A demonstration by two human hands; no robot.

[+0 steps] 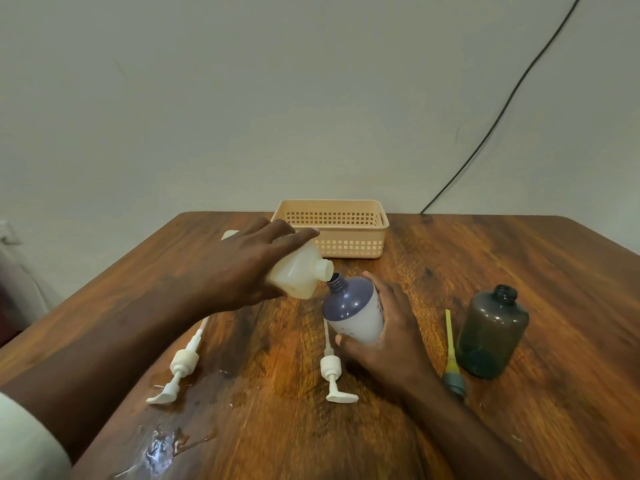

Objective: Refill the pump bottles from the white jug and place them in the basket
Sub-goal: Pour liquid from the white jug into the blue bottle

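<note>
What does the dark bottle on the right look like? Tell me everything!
The dark bottle looks like smoky, see-through plastic, round with a short threaded neck. It stands upright on the wooden table with its top open, no pump on. No hand touches it. A yellow-tubed pump lies just beside it.

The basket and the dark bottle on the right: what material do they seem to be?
Basket: likely moulded plastic, matt beige, with a regular grid of holes. Dark bottle: probably smoky translucent plastic, glossy highlights, threaded neck; glass cannot be excluded.
</note>
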